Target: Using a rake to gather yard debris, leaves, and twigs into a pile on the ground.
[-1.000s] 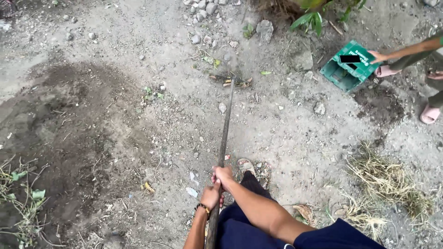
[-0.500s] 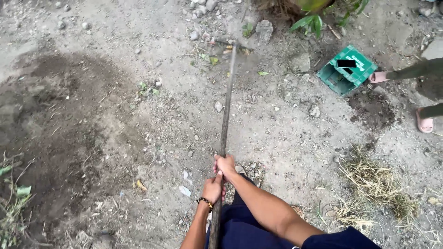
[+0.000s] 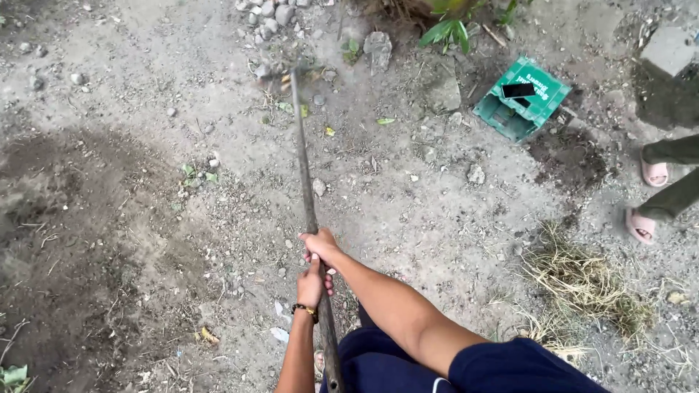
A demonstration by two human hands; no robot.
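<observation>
Bare, stony ground (image 3: 451, 211) fills nearly the whole view, pale grey on the right and darker, looser soil (image 3: 80, 240) on the left. Across it runs a long thin pole (image 3: 304, 167), slanting from the person's lap up toward the top of the scene, where its blurred far end sits among small stones (image 3: 266, 11) and scattered leaves. The person's legs in dark blue cloth show at the bottom edge.

To the upper right lies a green plastic crate (image 3: 520, 98), tipped on the ground with a dark flat object on it, well apart from the pole. Below it, a clump of dry straw-like grass (image 3: 582, 280) spreads over the dirt. At the right edge stand another person's feet in pink sandals (image 3: 644, 200).

Both hands are on the pole, one just above the other. The right hand (image 3: 320, 244) sits farther up, its grip clenched round the shaft. The left hand (image 3: 312, 284), with a beaded bracelet (image 3: 306, 311) at the wrist, is just below and touching it, its grip also wrapped tight on the pole.
</observation>
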